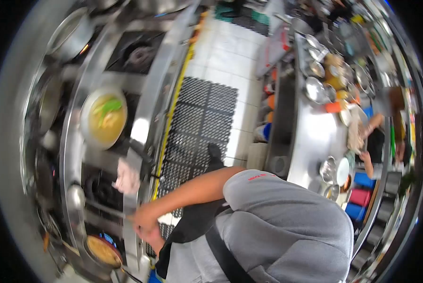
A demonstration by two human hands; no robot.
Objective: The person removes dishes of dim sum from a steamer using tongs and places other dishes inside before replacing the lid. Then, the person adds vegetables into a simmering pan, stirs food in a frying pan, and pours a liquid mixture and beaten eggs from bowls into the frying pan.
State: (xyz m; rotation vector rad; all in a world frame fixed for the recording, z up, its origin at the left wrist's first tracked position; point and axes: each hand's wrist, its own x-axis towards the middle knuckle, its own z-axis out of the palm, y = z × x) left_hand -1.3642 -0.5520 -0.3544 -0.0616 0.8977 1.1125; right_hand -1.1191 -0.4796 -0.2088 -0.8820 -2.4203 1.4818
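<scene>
Head camera: I work at a silver steel stove (163, 70), my right hand (144, 219) reaching across to its near part, fingers apparently curled round the end of a long, thin, metal-looking handle (108, 209). The handle lies over the burners and runs left toward a rounded silver ladle bowl (76, 196); blur hides whether the two join. My left hand (151, 236) sits just beside the right; I cannot tell how far its fingers are open or whether they hold anything. I judge the handle light, stiff and easily greasy, best gripped at the end nearest me, away from the heat. A shallow round pan of tan food (114, 248) sits near left; a pale round pan of yellow broth and green leaves (84, 118) stands farther off.
</scene>
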